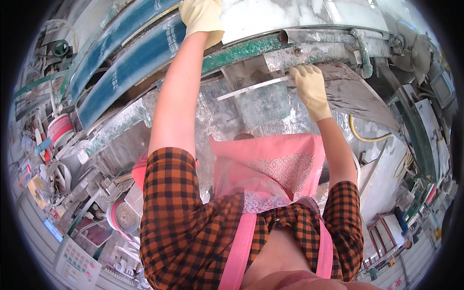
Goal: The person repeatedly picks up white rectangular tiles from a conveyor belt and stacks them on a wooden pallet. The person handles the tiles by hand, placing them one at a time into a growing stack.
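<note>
Because the fisheye lens bends every straight edge, the white marble slab (290, 12) at the far side runs out of the top of the picture, and its full extent cannot be made out. Below it the green-painted machine frame (251, 48) curves from left to right, crusted with pale stone sludge, and a grey pipe (319, 35) lies along its far right part. Two blue-green glass-like slabs (121, 53) lean on edge at the far left, their upper ends cut off by the rim. Nearer, a pink apron (270, 169) over an orange-and-black checked shirt (179, 217) hides most of what lies beneath the arms.

The left hand (200, 19), in a yellowish glove, rests flat on the near edge of the marble slab; its fingertips are cut off at the top, so whether its grip closes on anything cannot be told. The right hand (310, 89), gloved the same, has its grip clamped on the right end of a thin metal ruler (251, 88). The ruler sits just under the frame, between the two arms, its long axis running left to right and tilted slightly, the free left end lower and nearer, the held end higher and farther. Clutter at the near left is too small to tell apart.
</note>
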`<state>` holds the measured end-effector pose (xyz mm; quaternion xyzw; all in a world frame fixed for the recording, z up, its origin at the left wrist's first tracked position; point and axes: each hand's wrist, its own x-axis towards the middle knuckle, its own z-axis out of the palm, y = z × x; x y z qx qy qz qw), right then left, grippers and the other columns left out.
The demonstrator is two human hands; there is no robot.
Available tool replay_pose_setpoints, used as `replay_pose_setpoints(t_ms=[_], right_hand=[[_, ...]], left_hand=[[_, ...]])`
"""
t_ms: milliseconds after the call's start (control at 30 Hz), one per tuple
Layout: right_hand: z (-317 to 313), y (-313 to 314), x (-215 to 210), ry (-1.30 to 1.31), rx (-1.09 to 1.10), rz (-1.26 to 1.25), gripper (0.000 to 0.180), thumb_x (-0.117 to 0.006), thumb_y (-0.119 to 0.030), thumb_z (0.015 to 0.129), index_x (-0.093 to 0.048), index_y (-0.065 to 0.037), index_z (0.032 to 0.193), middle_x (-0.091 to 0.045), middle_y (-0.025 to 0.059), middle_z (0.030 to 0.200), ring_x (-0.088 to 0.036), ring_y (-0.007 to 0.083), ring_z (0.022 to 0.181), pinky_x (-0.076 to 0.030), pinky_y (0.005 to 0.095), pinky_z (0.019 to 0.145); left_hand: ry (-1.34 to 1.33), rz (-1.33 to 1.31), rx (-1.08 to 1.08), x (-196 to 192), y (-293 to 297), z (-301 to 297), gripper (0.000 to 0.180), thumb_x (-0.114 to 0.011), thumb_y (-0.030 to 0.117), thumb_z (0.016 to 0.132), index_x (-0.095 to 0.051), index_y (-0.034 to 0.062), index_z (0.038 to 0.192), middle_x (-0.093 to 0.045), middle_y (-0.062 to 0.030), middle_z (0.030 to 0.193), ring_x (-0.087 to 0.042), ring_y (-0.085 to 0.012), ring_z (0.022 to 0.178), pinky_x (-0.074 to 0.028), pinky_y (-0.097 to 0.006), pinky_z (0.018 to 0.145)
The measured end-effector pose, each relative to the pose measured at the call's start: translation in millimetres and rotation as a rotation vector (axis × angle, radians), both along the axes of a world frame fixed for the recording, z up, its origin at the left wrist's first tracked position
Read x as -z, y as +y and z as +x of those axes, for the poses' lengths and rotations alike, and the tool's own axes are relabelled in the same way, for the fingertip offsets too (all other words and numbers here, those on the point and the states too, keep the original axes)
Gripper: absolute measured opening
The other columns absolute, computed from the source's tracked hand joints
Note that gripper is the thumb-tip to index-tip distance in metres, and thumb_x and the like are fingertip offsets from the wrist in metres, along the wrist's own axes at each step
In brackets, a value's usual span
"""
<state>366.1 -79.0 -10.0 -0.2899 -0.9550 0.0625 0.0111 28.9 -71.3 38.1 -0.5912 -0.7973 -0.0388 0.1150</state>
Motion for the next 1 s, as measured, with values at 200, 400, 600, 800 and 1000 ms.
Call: replay_pose_setpoints(t_ms=[200, 400, 600, 800, 1000], right_hand=[[-2, 6, -15, 0.244, 0.304, 0.202, 0.038, -0.068, -0.014, 0.084, -0.058, -0.007, 0.121, -0.065, 0.0116, 0.115, -0.059, 0.0270, 0.108, -0.037, 0.0441, 0.108], [43, -45, -35, 0.431, 0.539, -0.170, 0.055, -0.065, -0.011, 0.086, -0.048, -0.001, 0.137, -0.057, 0.0196, 0.131, -0.053, 0.0368, 0.120, -0.037, 0.0460, 0.109], [188, -181, -2, 0.373, 1.029, -0.596, 0.055, -0.059, -0.018, 0.091, -0.045, 0.005, 0.139, -0.050, 0.0251, 0.140, -0.047, 0.0371, 0.131, -0.037, 0.0416, 0.108], [343, -324, 51, 0.495, 1.594, -0.896, 0.047, -0.063, -0.016, 0.089, -0.053, 0.007, 0.128, -0.062, 0.0189, 0.120, -0.059, 0.0262, 0.113, -0.048, 0.0355, 0.094], [389, -367, 64, 0.467, 1.612, -0.906, 0.034, -0.063, -0.016, 0.089, -0.060, 0.006, 0.114, -0.068, 0.0124, 0.095, -0.065, 0.0197, 0.082, -0.051, 0.0314, 0.074]], left_hand=[[-0.188, -0.094, -0.156, 0, 3, -10, 0.042, -0.052, 0.038, 0.086, -0.074, 0.0038, 0.094, -0.070, -0.0195, 0.100, -0.063, -0.0354, 0.101, -0.047, -0.042, 0.091], [-0.365, -0.116, -0.333, 1, 14, -20, 0.060, -0.051, 0.054, 0.085, -0.073, -0.0003, 0.099, -0.068, -0.0269, 0.103, -0.063, -0.0399, 0.106, -0.047, -0.042, 0.093], [-0.806, 0.184, -0.689, 10, 32, -27, 0.043, -0.054, 0.033, 0.079, -0.072, -0.0022, 0.096, -0.068, -0.0246, 0.107, -0.063, -0.0395, 0.106, -0.048, -0.041, 0.090], [-1.679, 0.502, -0.523, -25, 35, -41, 0.036, -0.058, 0.012, 0.080, -0.064, -0.0104, 0.107, -0.067, -0.0198, 0.106, -0.066, -0.0302, 0.094, -0.053, -0.039, 0.081], [-1.917, 0.545, -0.112, -107, 73, -29, 0.039, -0.059, 0.015, 0.091, -0.053, -0.0040, 0.125, -0.061, -0.0208, 0.123, -0.062, -0.0319, 0.112, -0.053, -0.042, 0.096]])
